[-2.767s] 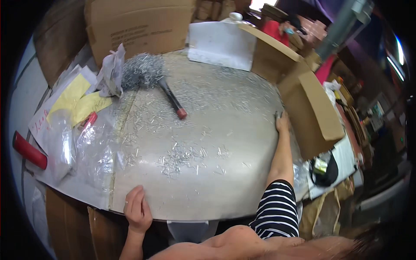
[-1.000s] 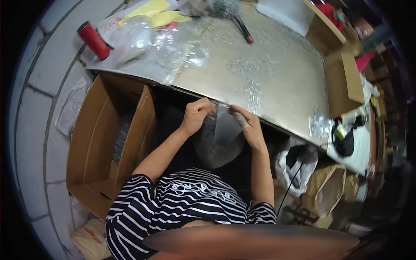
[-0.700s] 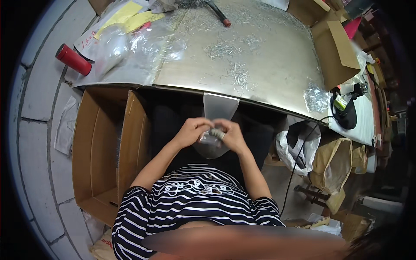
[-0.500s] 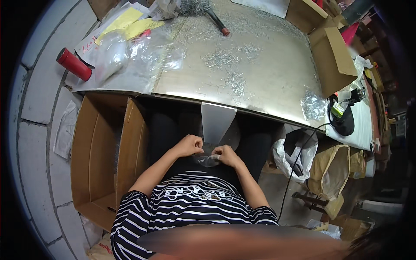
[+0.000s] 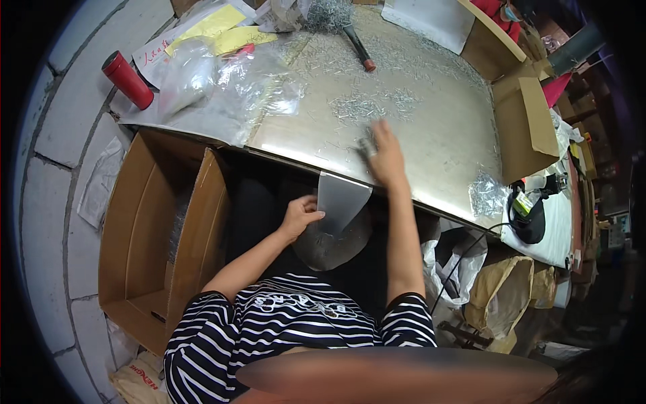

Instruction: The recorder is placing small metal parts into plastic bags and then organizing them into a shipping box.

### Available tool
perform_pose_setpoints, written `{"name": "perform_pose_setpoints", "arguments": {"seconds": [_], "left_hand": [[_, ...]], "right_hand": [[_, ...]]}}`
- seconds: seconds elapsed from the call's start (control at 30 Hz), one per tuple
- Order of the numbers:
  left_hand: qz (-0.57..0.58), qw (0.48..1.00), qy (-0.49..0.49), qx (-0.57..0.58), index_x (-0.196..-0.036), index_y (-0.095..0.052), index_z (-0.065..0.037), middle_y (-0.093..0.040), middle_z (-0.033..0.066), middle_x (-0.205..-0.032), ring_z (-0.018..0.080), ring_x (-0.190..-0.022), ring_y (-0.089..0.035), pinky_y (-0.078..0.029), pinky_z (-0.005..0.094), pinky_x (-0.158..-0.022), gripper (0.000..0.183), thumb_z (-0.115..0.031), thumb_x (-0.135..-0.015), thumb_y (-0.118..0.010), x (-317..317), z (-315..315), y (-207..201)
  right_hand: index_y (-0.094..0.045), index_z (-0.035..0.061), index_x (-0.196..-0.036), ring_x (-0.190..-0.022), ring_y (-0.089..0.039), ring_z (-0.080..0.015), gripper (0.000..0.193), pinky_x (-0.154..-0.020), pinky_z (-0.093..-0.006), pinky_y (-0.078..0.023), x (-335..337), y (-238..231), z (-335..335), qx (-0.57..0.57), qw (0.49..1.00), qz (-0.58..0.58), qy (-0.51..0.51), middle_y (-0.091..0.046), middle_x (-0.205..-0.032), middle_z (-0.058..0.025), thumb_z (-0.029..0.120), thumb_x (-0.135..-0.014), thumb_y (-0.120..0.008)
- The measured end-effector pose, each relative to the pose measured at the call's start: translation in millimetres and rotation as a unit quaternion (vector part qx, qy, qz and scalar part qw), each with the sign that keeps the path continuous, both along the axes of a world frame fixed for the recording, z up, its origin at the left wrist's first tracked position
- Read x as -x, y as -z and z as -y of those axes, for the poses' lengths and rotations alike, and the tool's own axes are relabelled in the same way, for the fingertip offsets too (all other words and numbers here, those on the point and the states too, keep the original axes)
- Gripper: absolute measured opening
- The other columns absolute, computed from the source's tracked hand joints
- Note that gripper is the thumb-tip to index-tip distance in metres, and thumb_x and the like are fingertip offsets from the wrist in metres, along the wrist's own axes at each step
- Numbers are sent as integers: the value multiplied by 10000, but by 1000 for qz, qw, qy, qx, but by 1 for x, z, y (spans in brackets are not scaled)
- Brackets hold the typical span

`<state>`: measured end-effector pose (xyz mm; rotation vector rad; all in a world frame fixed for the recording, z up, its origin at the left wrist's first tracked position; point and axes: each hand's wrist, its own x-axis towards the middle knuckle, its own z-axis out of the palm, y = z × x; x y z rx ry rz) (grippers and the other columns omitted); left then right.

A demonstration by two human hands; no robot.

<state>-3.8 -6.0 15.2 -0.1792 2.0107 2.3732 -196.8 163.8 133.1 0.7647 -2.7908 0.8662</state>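
My right hand (image 5: 388,153) is over the front of the metal-topped table (image 5: 444,145), fingers stretched out and blurred, beside small loose silver pins or nails (image 5: 367,106). Below the table edge hangs a grey chute-like sheet (image 5: 342,202). My left hand (image 5: 299,219) is at its left edge, thumb and fingers curled together; the fingertips are partly hidden, and what they hold cannot be made out. Under the chute is a rounded greyish surface (image 5: 333,248) over my lap.
Clear plastic bags (image 5: 195,77) and a red tumbler (image 5: 128,79) lie at the table's left. A black-handled tool (image 5: 359,48) rests at the back. An open cardboard box (image 5: 151,229) stands left of my legs; a cardboard piece (image 5: 531,128) borders the right side.
My right hand has gone from my lap up and forward onto the table. My left hand has shifted slightly to the chute's edge. The clear bag between both hands is no longer plainly visible.
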Motion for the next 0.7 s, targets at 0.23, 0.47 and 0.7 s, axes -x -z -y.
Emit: {"name": "perform_pose_setpoints", "arguments": {"seconds": [0.23,0.47,0.7], "left_hand": [[182,789,183,-558,-1058,-644,40,-702,146,-913,234,-866,-688,-552,358,-801,638,-551,-964,-423,-22,21,79],[242,841,213,-434,-1103,-617,67,-655,192,-1117,283,-1060,-634,-483,411,-959,750,-626,-944,-376,-19,21,63],[176,919,222,-275,-1275,-510,-2,-633,122,-1166,221,-1004,-653,-556,346,-836,518,-54,-802,-716,-33,-8,9]], "right_hand": [[-487,-73,-1277,-1342,-364,-397,514,-1105,-442,-308,-103,-1,31,-55,998,-38,12,-418,-1399,-280,19,-777,-563],[-611,-14,-1143,-1131,-588,-327,335,-955,-341,-461,-159,-23,-33,99,994,49,-20,-612,-1204,-174,-78,-820,-549],[-620,-15,-1105,-1016,-642,-284,328,-887,-315,-485,-189,2,-44,179,973,145,-26,-646,-1094,-167,-117,-805,-538]]}}
